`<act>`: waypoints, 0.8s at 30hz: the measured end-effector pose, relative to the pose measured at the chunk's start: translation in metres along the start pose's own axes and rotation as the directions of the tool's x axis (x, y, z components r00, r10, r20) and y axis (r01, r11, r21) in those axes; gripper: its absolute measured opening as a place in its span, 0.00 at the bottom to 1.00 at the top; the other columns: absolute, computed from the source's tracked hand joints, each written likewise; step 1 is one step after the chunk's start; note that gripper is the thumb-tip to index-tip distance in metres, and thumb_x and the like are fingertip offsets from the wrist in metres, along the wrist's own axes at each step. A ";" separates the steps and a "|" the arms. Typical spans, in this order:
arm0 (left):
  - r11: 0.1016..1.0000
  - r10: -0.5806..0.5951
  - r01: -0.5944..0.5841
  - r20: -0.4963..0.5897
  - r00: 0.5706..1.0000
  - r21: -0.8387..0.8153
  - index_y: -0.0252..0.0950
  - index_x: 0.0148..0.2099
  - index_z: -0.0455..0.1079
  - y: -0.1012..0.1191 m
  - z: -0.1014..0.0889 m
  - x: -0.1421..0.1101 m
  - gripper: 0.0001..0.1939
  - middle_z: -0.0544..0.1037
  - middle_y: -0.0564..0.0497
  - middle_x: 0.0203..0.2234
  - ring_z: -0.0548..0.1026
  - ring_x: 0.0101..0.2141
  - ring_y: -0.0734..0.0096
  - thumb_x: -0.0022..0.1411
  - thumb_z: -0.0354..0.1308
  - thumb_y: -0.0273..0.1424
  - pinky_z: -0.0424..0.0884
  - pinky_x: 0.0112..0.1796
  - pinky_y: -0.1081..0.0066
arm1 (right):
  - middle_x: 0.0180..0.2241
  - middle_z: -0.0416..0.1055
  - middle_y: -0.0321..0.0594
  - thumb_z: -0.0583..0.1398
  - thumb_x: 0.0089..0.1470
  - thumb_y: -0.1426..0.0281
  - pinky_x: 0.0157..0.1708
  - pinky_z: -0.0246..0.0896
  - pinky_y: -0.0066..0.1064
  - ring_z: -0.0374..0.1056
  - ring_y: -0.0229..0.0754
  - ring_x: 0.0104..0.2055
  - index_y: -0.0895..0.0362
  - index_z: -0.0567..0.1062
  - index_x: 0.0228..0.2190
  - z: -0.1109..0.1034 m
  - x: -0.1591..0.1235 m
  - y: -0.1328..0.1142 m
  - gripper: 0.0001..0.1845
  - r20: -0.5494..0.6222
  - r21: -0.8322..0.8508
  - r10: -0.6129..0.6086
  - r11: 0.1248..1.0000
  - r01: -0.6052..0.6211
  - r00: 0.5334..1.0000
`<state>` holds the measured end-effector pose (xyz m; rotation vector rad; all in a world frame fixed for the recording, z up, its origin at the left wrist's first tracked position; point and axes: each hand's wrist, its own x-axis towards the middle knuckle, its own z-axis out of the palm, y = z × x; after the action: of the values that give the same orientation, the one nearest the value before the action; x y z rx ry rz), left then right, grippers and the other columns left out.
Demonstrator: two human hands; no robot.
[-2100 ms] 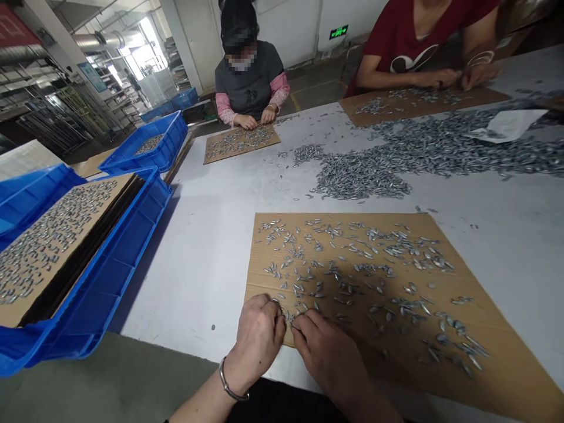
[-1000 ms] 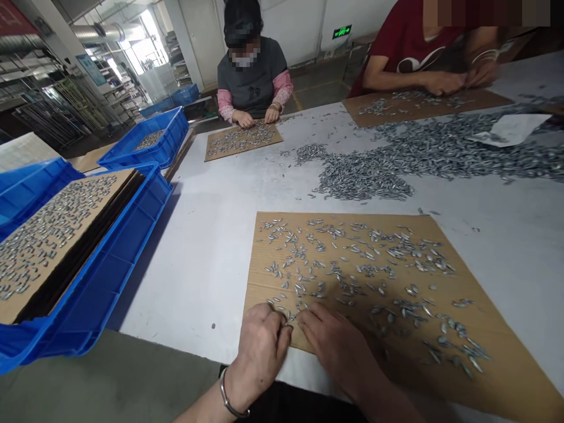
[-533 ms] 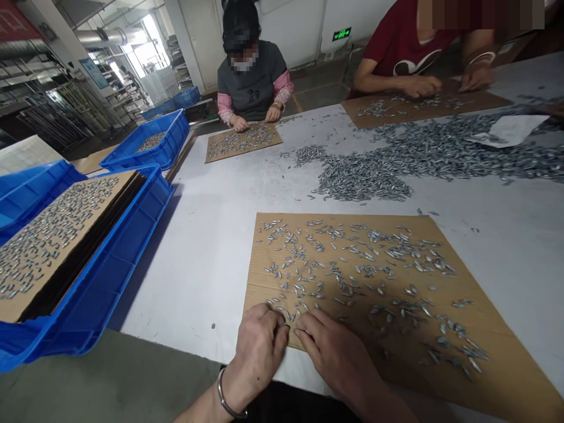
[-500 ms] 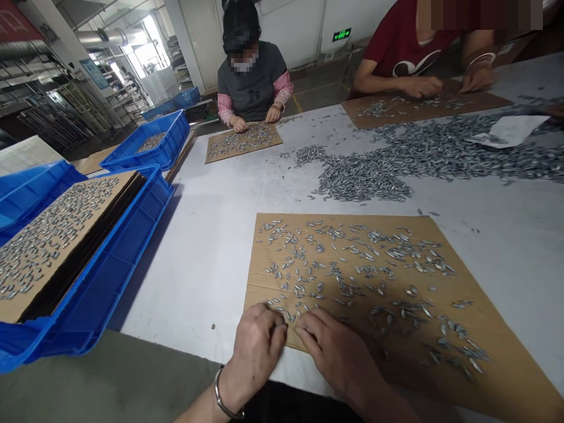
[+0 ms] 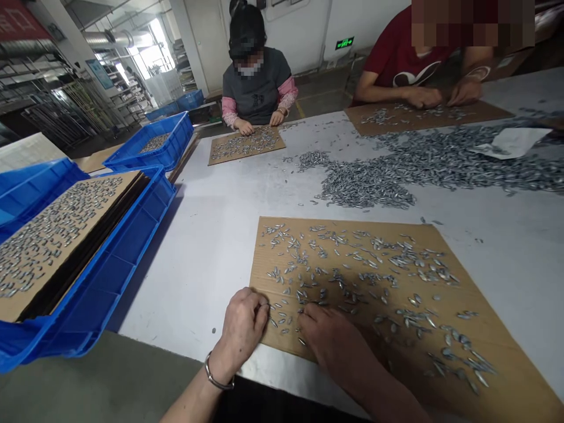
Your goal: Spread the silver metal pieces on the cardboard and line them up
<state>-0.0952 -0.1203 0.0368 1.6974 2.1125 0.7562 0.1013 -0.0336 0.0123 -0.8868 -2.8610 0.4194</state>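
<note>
A brown cardboard sheet [image 5: 317, 343] lies at the table's near edge, scattered with small silvery metal pieces [image 5: 370, 276], slim and pointed-oval. My left hand [image 5: 244, 317], with a metal bangle at the wrist, rests at the sheet's left edge, its fingers curled together; anything inside them is hidden. My right hand [image 5: 330, 335] is over the sheet's near left part, fingers bent and pressed down among the pieces. Its fingertips are partly hidden, so what they pinch does not show. Several pieces lie between the two hands.
Beyond the sheet spreads a big heap of the same pieces [image 5: 365, 182], with a white paper [image 5: 515, 141] on it. Blue crates [image 5: 145, 235] stand left, one holding stacked cardboard [image 5: 114, 202]. Two people work across the table [image 5: 198, 258] at their own cardboard sheets [image 5: 220, 155].
My left hand has shifted left and slightly up to the sheet's edge. My right hand has moved slightly up the sheet, widening the gap between the hands and uncovering pieces there.
</note>
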 end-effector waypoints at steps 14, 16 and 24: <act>0.999 -0.043 0.044 0.044 0.998 -0.026 0.38 0.35 0.73 -0.007 -0.005 0.020 0.09 0.74 0.50 0.31 0.73 0.35 0.66 0.65 0.53 0.24 0.69 0.38 0.69 | 0.36 0.76 0.43 0.55 0.63 0.77 0.34 0.53 0.34 0.74 0.45 0.37 0.56 0.75 0.31 -0.011 0.042 -0.013 0.11 0.169 -0.003 0.166 0.986 -0.168 0.971; 0.999 -0.020 0.023 0.070 0.997 -0.046 0.38 0.35 0.74 -0.006 -0.005 0.024 0.10 0.75 0.50 0.32 0.74 0.35 0.66 0.65 0.53 0.23 0.69 0.39 0.69 | 0.36 0.76 0.42 0.54 0.63 0.75 0.32 0.51 0.33 0.74 0.44 0.35 0.56 0.75 0.31 -0.016 0.041 -0.015 0.12 0.216 0.031 0.233 0.969 -0.245 0.948; 0.983 0.132 -0.153 0.192 0.972 0.101 0.37 0.33 0.72 0.009 0.015 0.052 0.10 0.76 0.48 0.31 0.75 0.36 0.64 0.66 0.53 0.24 0.70 0.39 0.68 | 0.38 0.76 0.42 0.54 0.65 0.75 0.38 0.54 0.32 0.73 0.45 0.42 0.56 0.73 0.30 -0.024 0.042 -0.011 0.12 0.228 0.102 0.311 0.935 -0.340 0.923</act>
<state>-0.0920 -0.0656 0.0343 1.9171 1.9578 0.5003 0.0657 -0.0127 0.0396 -1.3735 -2.8170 0.7813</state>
